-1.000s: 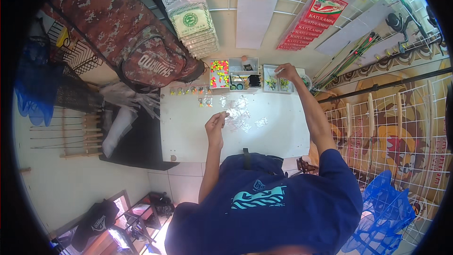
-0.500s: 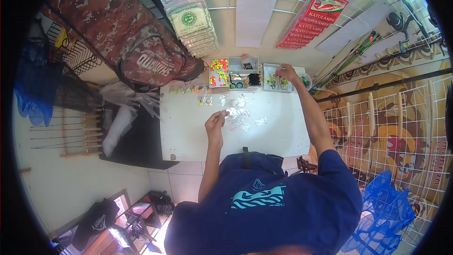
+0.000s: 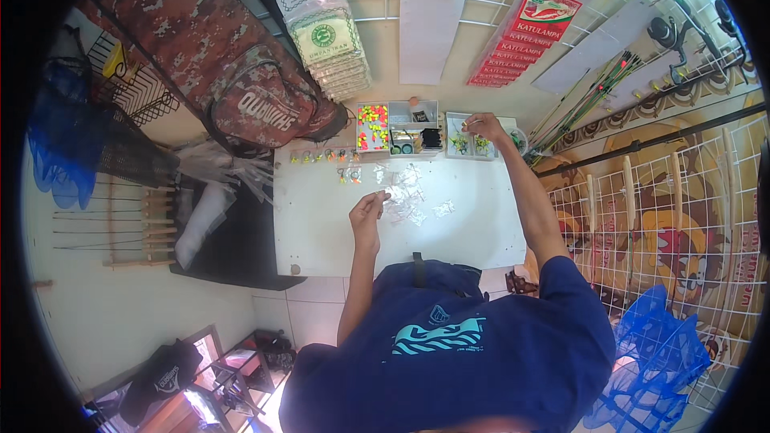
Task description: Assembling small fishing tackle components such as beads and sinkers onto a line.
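Observation:
Raised over the middle of the white table [image 3: 473,228], my left hand [image 3: 367,215] is closed in a pinch, with what looks like a small clear plastic bag at its fingertips. Beside it lies a loose heap of small clear plastic bags [image 3: 407,180]. At the far right, my right hand [image 3: 485,125] reaches over a white box [image 3: 475,158] holding small green and yellow pieces. Its fingers are bent together at the box; whatever is between them is too small to make out. Several small packets with coloured pieces [image 3: 318,156] are lined up at the far left of the table.
A divided box [image 3: 373,149] along the back edge holds pink and yellow pieces, dark items and small rolls. Hanging packets [image 3: 525,32] and a camouflage bag [image 3: 241,72] are behind the table. Fishing rods [image 3: 589,100] and a wire rack [image 3: 642,208] stand to the right.
The view has shifted slightly, so the wall and boxes sit a little lower. My right hand has moved only slightly at the box; my left hand keeps its pinch.

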Motion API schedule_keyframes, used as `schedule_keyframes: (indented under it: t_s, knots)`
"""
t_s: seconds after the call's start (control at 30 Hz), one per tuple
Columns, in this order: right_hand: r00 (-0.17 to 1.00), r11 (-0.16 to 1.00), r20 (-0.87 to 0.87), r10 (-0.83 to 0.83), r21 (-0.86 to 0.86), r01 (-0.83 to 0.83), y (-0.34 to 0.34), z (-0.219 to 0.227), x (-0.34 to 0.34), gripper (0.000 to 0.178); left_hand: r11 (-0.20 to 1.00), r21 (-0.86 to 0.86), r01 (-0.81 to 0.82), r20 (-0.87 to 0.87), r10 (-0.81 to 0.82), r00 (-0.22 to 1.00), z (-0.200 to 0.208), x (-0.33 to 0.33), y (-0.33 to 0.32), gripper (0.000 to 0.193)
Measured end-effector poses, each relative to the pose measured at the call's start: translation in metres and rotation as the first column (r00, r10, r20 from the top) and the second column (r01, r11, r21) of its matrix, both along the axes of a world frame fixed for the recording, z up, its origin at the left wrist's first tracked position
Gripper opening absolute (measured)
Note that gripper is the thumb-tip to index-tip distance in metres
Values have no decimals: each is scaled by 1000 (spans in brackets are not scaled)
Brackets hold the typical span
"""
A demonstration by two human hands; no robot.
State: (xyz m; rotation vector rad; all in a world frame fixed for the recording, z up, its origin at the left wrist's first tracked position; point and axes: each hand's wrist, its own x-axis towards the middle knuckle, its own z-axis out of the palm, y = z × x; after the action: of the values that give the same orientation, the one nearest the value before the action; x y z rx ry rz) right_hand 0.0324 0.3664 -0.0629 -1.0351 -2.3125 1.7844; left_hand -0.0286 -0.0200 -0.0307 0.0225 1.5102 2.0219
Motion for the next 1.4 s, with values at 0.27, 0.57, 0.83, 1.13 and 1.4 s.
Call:
schedule_keyframes:
  t_s: [0.27,0.57,0.83,1.13,1.4]
  knots:
    - [987,996,-138,77,54,-71,1,-4,2,17,1000,13,29,-31,-28,999,-2,2,-5,18]
    - [989,998,-144,25,64,-16,2,-8,4,12,1000,-5,26,-31,-26,999,2,7,-7,18]
    - [974,997,-222,-47,-71,32,-5,-3,5,7,999,-1,35,-22,-35,999,0,10,-8,17]
    - [974,999,-225,37,22,-32,-3,-5,5,8,999,-5,34,-24,-34,999,0,10,-8,17]
    - [966,1000,-257,20,6,-19,-3,-7,3,14,999,-8,38,-27,-38,999,-3,11,-11,18]
